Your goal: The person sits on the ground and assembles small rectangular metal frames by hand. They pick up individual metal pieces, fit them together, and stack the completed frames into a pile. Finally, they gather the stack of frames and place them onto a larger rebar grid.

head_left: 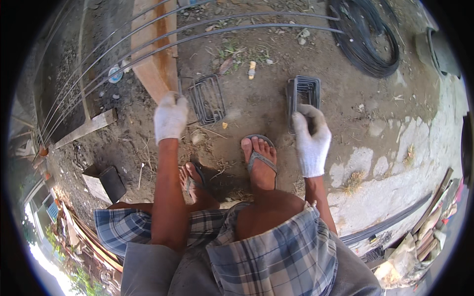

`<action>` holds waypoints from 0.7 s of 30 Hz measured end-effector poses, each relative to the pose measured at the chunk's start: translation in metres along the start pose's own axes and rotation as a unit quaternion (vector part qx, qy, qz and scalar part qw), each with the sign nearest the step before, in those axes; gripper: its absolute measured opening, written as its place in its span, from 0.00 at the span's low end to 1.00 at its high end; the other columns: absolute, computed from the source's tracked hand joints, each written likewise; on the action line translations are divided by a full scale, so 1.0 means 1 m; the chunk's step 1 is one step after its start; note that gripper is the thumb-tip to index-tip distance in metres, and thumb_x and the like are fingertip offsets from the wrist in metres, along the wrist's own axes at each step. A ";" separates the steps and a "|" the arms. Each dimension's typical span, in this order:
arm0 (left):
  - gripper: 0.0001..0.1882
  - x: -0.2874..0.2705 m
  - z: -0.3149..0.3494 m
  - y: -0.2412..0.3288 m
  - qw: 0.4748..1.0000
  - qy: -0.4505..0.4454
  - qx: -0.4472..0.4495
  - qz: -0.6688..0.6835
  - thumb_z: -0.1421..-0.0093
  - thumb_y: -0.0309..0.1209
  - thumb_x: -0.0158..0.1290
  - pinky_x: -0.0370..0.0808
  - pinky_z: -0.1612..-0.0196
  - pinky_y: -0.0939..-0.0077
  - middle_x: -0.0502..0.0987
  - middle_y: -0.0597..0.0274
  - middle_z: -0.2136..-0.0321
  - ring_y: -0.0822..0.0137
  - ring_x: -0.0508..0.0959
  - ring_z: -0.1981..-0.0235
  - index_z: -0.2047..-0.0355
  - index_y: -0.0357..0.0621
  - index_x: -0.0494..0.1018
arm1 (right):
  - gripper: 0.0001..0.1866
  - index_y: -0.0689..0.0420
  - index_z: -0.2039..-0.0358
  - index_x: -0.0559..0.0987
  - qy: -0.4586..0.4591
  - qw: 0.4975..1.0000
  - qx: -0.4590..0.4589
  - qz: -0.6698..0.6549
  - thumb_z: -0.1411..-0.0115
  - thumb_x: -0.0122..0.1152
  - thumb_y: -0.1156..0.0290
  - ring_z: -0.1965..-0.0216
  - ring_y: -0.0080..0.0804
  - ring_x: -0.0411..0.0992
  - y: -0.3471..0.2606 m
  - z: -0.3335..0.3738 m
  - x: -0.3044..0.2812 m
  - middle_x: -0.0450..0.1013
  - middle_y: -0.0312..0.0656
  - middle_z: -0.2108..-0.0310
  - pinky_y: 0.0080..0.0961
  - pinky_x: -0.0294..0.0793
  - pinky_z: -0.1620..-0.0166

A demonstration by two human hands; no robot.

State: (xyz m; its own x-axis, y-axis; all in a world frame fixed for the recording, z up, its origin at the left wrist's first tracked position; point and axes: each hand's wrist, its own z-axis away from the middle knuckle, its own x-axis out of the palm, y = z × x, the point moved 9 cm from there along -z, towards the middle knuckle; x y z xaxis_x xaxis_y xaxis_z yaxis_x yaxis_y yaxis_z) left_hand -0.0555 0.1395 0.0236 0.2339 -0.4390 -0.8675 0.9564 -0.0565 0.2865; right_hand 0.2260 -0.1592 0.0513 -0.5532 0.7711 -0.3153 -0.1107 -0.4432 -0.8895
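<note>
My left hand (170,120), in a white glove, is closed beside the near end of a wooden plank. A thin bent steel bar runs into its fingers and looks like the side of a wire stirrup (179,85); the grip itself is partly hidden. Just right of it, several loose rectangular wire stirrups (213,101) lie on the dirt. My right hand (313,140), also gloved, has thumb and fingers curled over the near part of a neat stack of rectangular stirrups (304,81). Its fingertips cover some of the stack.
Long steel rods (237,28) arch across the far side over the wooden plank (157,74). A black wire coil (375,59) lies far right, near a dark bucket (439,52). A box-like block (104,183) stands at left. My sandalled feet are between the hands; scrap wood (429,237) lies lower right.
</note>
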 end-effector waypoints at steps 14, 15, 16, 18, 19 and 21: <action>0.15 0.039 0.079 0.135 0.872 -0.376 0.128 0.287 0.25 0.32 0.53 0.77 0.57 0.75 0.81 0.64 0.65 0.74 0.80 0.63 0.46 0.33 0.78 | 0.19 0.63 0.42 0.82 -0.179 0.956 0.157 -0.169 0.21 0.56 0.61 0.72 0.17 0.72 0.031 0.015 0.056 0.77 0.35 0.68 0.19 0.73 0.69; 0.15 0.042 0.078 0.140 0.876 -0.369 0.141 0.278 0.25 0.32 0.53 0.77 0.56 0.75 0.81 0.64 0.64 0.74 0.80 0.62 0.46 0.33 0.79 | 0.18 0.63 0.43 0.82 -0.180 0.956 0.156 -0.172 0.21 0.57 0.62 0.71 0.17 0.72 0.032 0.017 0.051 0.77 0.35 0.69 0.20 0.74 0.68; 0.15 0.044 0.077 0.140 0.881 -0.359 0.151 0.268 0.25 0.32 0.53 0.77 0.55 0.75 0.82 0.64 0.63 0.75 0.80 0.61 0.46 0.33 0.79 | 0.18 0.63 0.44 0.82 -0.185 0.954 0.155 -0.177 0.21 0.57 0.62 0.71 0.17 0.73 0.027 0.020 0.049 0.77 0.34 0.69 0.20 0.74 0.68; 0.16 0.057 0.074 0.132 0.889 -0.356 0.161 0.240 0.25 0.33 0.54 0.77 0.53 0.75 0.82 0.64 0.61 0.75 0.79 0.59 0.46 0.33 0.79 | 0.16 0.63 0.45 0.82 -0.189 0.956 0.141 -0.174 0.22 0.58 0.64 0.70 0.17 0.73 0.014 0.023 0.049 0.78 0.34 0.69 0.20 0.75 0.67; 0.16 0.064 0.073 0.132 0.890 -0.358 0.169 0.227 0.25 0.33 0.54 0.77 0.52 0.75 0.82 0.64 0.60 0.75 0.79 0.58 0.46 0.33 0.79 | 0.16 0.64 0.46 0.83 -0.182 0.961 0.128 -0.163 0.22 0.59 0.64 0.70 0.17 0.74 0.008 0.023 0.049 0.78 0.33 0.68 0.20 0.75 0.67; 0.17 0.065 0.077 0.134 0.885 -0.363 0.135 0.258 0.25 0.33 0.54 0.76 0.51 0.75 0.82 0.65 0.60 0.75 0.79 0.57 0.44 0.33 0.79 | 0.15 0.65 0.46 0.83 -0.202 0.947 0.165 -0.188 0.23 0.60 0.66 0.67 0.17 0.75 -0.008 0.027 0.054 0.79 0.34 0.66 0.20 0.76 0.64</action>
State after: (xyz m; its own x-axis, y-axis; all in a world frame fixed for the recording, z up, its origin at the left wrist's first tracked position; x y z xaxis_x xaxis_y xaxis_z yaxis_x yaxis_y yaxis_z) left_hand 0.0740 0.0343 0.0366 0.3602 -0.9237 -0.1303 0.6551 0.1510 0.7403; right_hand 0.1750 -0.1259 0.0502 -0.6865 0.6947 0.2145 -0.5777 -0.3420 -0.7412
